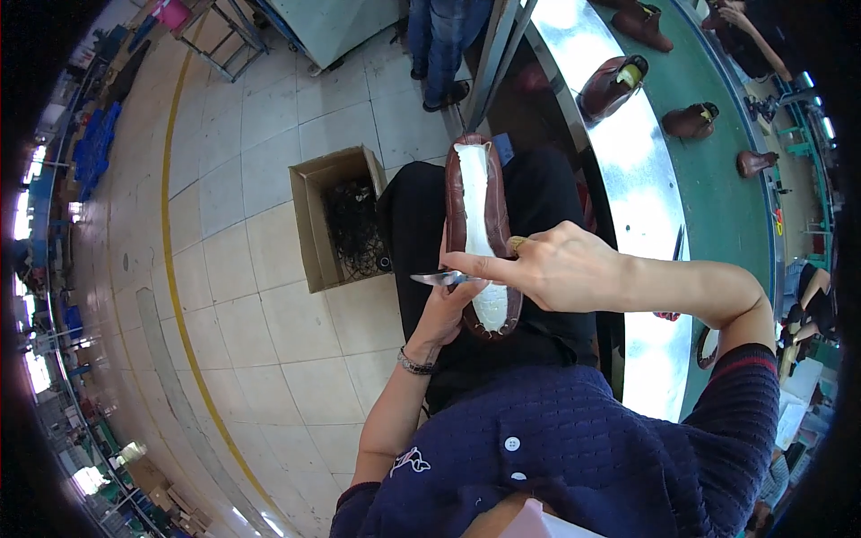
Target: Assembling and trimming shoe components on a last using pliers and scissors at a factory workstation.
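Note:
A brown leather shoe upper [455, 197] rests bottom side up across my lap, its toe pointing away from me. A long white insole board [475, 202] runs down its underside, with the leather folded in around the edge. My left hand [439, 316] grips the shoe's left side near the heel. Over the heel half lies my right hand [547, 264], index finger stretched across to the left and the other fingers curled. From under that finger sticks a shiny, pointed metal tool [435, 279], which my right hand appears to hold; its handle is hidden.
An open cardboard box [305, 224] of dark scraps stands on the tiled floor at my left. To my right runs a metal ledge [659, 269] beside a green conveyor belt [668, 81] carrying several brown shoes [614, 87]. A person's legs [439, 54] stand ahead.

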The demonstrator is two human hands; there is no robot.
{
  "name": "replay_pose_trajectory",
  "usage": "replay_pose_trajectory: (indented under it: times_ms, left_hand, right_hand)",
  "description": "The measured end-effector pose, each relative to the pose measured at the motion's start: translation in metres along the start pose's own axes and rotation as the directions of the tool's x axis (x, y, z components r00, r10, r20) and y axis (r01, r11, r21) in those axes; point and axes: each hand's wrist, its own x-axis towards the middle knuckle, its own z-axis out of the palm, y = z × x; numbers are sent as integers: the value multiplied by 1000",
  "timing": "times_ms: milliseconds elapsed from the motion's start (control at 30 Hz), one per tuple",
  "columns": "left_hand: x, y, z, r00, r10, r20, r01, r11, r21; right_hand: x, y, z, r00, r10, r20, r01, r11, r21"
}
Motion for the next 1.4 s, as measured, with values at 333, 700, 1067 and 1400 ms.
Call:
replay_pose_trajectory:
  times_ms: [333,700,1067,1400]
  left_hand:
    - [-3,3,-1,987,21,157,-48,985,166]
    - [8,25,-9,956,7,292,-47,990,132]
    - [47,70,43,996,-87,-12,88,993,76]
    - [20,74,66,996,90,24,-93,977,194]
  right_hand:
    - [-9,-4,11,999,48,-13,-48,999,26]
    - [-11,20,-3,997,41,-59,-37,998,57]
    - [-44,56,9,776,582,-243,-239,628,741]
    - [-111,58,54,740,664,102,-19,-132,991]
